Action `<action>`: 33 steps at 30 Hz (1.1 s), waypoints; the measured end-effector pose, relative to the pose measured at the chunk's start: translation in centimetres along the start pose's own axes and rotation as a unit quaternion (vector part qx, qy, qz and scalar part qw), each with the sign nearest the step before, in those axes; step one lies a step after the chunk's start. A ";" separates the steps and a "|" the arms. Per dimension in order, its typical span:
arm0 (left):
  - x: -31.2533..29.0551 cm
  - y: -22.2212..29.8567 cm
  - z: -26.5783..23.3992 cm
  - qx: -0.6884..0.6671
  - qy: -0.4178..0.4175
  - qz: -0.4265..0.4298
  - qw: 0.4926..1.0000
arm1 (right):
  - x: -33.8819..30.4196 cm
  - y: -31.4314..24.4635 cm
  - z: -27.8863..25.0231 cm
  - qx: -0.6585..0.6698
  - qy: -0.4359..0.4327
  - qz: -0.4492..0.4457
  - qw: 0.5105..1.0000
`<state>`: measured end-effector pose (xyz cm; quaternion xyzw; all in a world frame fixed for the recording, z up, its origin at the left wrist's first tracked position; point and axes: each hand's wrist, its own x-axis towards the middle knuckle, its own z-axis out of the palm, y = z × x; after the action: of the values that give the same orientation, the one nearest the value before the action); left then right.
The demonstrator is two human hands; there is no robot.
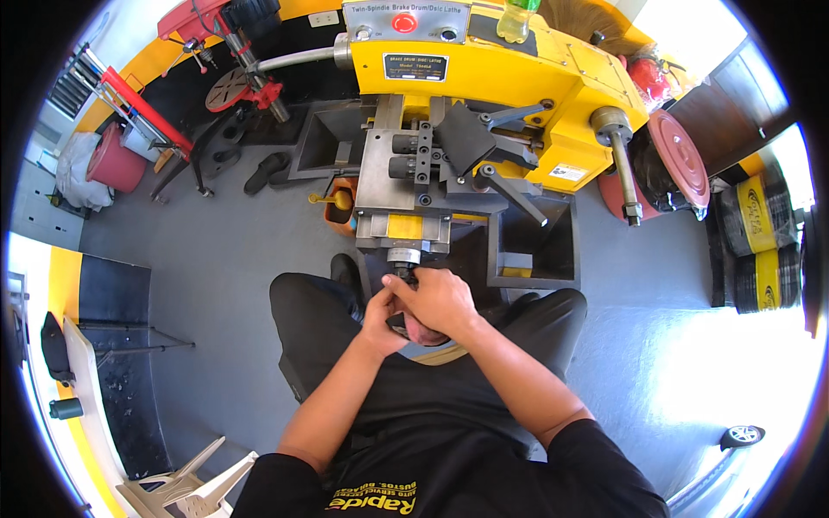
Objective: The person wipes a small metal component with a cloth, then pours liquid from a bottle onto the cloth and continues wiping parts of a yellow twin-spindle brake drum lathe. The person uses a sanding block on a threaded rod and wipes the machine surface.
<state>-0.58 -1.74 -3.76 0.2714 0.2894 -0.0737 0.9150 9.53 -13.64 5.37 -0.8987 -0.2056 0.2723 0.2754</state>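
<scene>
A yellow and grey brake lathe (484,78) stands in front of me. At its near end a round handwheel (402,256) sticks out below a grey cross slide (404,164). My left hand (382,315) and my right hand (442,300) are pressed together just below that handwheel, fingers curled around a dark knob or handle that they mostly hide. The right hand lies over the left. My legs in black trousers sit on either side of the machine's base.
A red drill press (226,34) stands at the back left beside a red bucket (115,164). A red disc (680,158) leans at the right near stacked tyres (760,242). White plastic chairs (186,488) are at the lower left. A green bottle (516,19) rests on the lathe.
</scene>
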 end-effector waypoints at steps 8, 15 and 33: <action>-1.3 3.0 -1.4 0.332 0.066 0.117 0.934 | 1.3 1.7 2.3 0.212 -0.008 -0.014 0.977; -2.7 4.5 -0.1 0.381 0.042 0.215 0.898 | 4.7 5.8 10.1 0.481 -0.026 -0.022 0.876; -1.7 3.9 -0.7 0.479 0.122 0.232 0.838 | 0.2 0.6 2.8 -0.040 0.136 -0.063 0.988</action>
<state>-1.15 1.90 -1.51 0.7414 0.2557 0.0447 0.6188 8.14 -12.88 2.99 -0.9227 -0.2334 0.1215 0.2818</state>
